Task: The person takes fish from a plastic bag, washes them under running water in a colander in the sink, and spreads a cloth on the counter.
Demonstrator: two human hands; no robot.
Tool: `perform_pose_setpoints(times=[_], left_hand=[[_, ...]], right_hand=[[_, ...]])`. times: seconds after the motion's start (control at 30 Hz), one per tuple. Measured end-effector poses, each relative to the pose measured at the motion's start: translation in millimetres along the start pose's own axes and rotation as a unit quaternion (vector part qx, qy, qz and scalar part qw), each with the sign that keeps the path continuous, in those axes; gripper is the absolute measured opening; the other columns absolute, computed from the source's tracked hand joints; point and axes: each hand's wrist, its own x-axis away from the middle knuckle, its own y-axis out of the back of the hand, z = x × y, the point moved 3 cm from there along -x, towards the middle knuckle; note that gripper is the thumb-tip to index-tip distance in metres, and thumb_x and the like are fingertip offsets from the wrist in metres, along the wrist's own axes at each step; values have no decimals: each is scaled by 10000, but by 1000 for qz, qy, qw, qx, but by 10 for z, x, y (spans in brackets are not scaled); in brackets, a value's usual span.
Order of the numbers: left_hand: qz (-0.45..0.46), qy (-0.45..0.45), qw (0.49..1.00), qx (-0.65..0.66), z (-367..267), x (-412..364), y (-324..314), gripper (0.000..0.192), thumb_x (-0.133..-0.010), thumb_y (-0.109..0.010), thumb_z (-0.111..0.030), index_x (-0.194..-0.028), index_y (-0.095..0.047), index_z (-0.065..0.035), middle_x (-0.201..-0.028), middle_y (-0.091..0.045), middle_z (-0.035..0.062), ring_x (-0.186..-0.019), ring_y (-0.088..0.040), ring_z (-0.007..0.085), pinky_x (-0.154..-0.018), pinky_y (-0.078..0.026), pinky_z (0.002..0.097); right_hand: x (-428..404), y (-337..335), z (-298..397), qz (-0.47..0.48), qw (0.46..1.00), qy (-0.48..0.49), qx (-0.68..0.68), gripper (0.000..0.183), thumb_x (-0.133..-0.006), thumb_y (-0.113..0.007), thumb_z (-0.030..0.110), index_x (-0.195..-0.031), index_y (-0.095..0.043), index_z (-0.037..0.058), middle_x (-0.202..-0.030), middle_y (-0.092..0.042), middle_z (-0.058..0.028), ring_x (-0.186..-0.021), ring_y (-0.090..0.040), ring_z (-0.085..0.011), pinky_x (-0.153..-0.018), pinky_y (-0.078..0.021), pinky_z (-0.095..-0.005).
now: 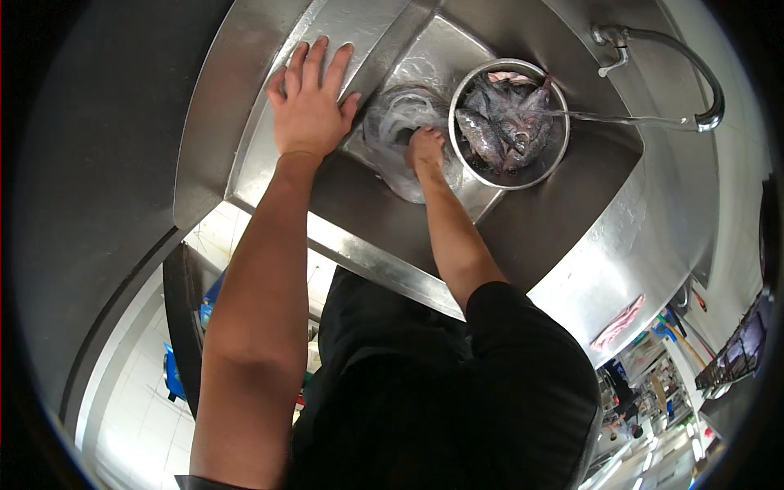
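Note:
My left hand (312, 104) rests palm down, fingers spread, on the stainless steel ledge (361, 24) beside the sink basin. My right hand (427, 150) is down in the basin with curled fingers, closed on a translucent plastic bag (407, 184). The bag spreads around that hand on the wet sink floor (438, 46); its contents are not clear. Just right of my right hand stands a round metal bowl (454, 131) holding several whole dark-scaled fish (484, 135). From the curved faucet (713, 116), a stream of water (631, 118) runs sideways in the picture onto the fish.
The faucet lever (612, 58) is on the wall side. A pink cloth (618, 321) lies on the steel counter (603, 251) at right. A dark panel (110, 122) borders the sink at left. A blue object (174, 373) is near the tiled floor (135, 422). People are far off at lower right.

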Motion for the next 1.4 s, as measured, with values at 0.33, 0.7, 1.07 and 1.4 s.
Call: perform_pose_setpoints(times=[0.33, 0.7, 1.07, 1.4], left_hand=[[-3, 1, 1000, 8, 15, 14, 8, 727, -863, -705, -447, -1512, -394, -342, -1581, -349, -7, -1483, -285, 230, -1135, -245, 517], [3, 5, 1000, 9, 91, 73, -6, 726, -866, -707, -441, -1513, -394, -337, -1590, -337, -3, -1488, -275, 236, -1138, -239, 523], [14, 13, 1000, 0, 124, 102, -15, 744, -869, -703, -453, -1525, -369, -344, -1593, -334, -2, -1490, -276, 239, -1135, -237, 529], [-2, 4, 1000, 16, 106, 86, 4, 746, -864, -707, -450, -1522, -371, -346, -1587, -345, -5, -1486, -287, 241, -1137, -235, 525]], right_hand=[[-28, -147, 78, -153, 981, -122, 3, 481, -896, -660, 293, -1222, -474, -6, -1251, -542, -207, -1228, -508, -383, -965, -465, -490], [31, 86, 551, -223, 911, 98, -333, 339, -858, -730, 209, -1128, -613, 39, -1134, -552, -243, -1113, -509, -445, -976, -434, -525], [-156, 451, 472, -61, 958, 280, -4, 538, -807, -763, 209, -1302, -588, 90, -1322, -531, -138, -1298, -463, -314, -1076, -394, -439], [57, 198, 497, -126, 966, 193, -119, 254, -886, -537, 82, -1113, -644, 47, -1204, -500, -175, -1190, -488, -367, -1010, -434, -479]])
